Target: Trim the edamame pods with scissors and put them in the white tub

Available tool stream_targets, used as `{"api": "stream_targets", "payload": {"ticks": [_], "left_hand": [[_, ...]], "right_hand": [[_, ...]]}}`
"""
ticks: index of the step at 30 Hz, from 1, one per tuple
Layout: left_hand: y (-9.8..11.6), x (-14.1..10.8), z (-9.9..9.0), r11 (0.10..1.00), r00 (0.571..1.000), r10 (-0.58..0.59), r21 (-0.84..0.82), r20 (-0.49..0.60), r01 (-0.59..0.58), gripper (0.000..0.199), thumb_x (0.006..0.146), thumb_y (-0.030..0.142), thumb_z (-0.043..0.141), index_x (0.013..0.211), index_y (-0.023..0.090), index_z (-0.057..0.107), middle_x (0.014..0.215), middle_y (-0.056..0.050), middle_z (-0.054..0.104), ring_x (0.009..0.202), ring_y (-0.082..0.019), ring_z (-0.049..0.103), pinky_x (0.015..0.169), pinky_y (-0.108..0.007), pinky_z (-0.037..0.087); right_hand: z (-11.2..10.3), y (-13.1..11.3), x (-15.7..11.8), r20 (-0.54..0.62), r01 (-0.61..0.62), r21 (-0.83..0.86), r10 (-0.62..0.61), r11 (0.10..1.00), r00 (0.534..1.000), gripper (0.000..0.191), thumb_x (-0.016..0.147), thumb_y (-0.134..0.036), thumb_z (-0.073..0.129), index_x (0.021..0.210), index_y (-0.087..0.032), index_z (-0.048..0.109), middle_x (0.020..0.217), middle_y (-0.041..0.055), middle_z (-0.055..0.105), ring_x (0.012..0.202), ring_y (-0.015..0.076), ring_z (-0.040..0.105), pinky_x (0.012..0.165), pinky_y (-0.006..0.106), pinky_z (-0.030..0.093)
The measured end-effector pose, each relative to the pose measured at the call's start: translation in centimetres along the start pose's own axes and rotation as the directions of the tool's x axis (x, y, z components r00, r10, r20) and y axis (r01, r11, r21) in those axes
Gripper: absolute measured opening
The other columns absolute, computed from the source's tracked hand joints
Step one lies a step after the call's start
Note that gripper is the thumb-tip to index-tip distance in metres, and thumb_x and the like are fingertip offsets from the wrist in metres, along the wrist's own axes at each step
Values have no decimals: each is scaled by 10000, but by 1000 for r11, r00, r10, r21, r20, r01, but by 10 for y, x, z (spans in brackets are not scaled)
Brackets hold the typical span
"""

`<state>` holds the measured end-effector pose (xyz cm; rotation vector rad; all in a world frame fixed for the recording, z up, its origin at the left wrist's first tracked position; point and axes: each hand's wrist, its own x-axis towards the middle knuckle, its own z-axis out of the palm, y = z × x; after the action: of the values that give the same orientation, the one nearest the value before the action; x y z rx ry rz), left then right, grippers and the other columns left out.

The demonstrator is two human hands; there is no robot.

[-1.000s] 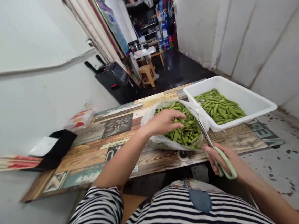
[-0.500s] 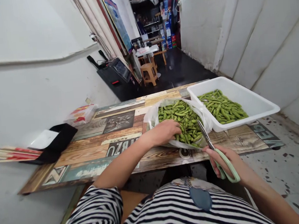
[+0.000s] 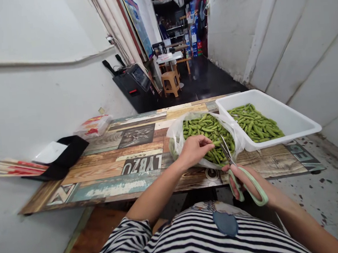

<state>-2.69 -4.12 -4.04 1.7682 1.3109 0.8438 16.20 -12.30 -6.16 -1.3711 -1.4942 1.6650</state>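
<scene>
My left hand [image 3: 196,149] pinches a green bean pod [image 3: 217,143] above the near part of a white plastic bag [image 3: 175,135] full of pods. Its fingertips are close to the blades of the scissors [image 3: 257,191], which are spread apart around the pod's tip. The scissors have pale green handles, and my right hand [image 3: 243,179] grips them at the table's near edge. Right of the bag, touching it, a white tray [image 3: 297,126] holds more green pods [image 3: 255,123].
The table [image 3: 108,172] has a patterned wood top. At its left end are a black holder [image 3: 69,157] with red-wrapped chopsticks [image 3: 20,169] and a plastic packet [image 3: 93,126]. Beyond stand a black machine [image 3: 136,88] and a tan stool [image 3: 170,83].
My left hand has risen from the pods with one pod and moved right, towards the scissors. The scissors' blades have opened. The view has shifted slightly.
</scene>
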Motion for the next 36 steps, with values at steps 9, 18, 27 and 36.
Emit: {"api": "stream_targets", "payload": {"ticks": [9, 18, 27, 36], "left_hand": [[3, 5, 6, 997, 999, 21, 75, 42, -24, 197, 722, 308, 627, 788, 128, 673, 666, -14, 628, 595, -90, 526, 551, -186, 390], [4, 12, 8, 998, 994, 42, 49, 98, -47, 183, 723, 289, 615, 789, 128, 673, 662, -3, 624, 597, -91, 527, 565, -193, 393], [6, 12, 8, 997, 998, 41, -66, -48, -44, 100, 698, 193, 633, 780, 135, 624, 780, -19, 618, 692, -101, 562, 654, -207, 440], [21, 10, 19, 787, 986, -159, -598, 45, 154, 143, 730, 144, 629, 757, 129, 490, 613, 12, 583, 548, -95, 596, 537, -202, 451]], "right_hand": [[-2, 0, 9, -81, 10, -52, -14, 999, 997, 461, 843, -621, 371, 721, -191, 480, 489, -31, 506, 410, 130, 512, 446, 255, 412], [-3, -7, 8, -92, 43, -137, -56, 990, 994, 421, 851, -588, 387, 740, -191, 475, 481, -34, 515, 414, 122, 525, 461, 249, 427], [6, -3, 7, -112, -39, 110, 52, 993, 992, 463, 784, -646, 448, 865, -191, 477, 495, -53, 479, 370, 118, 475, 374, 245, 400], [6, -3, 3, -61, 93, 62, -89, 994, 994, 496, 848, -641, 330, 883, -173, 490, 585, -2, 541, 507, 150, 542, 533, 291, 437]]}}
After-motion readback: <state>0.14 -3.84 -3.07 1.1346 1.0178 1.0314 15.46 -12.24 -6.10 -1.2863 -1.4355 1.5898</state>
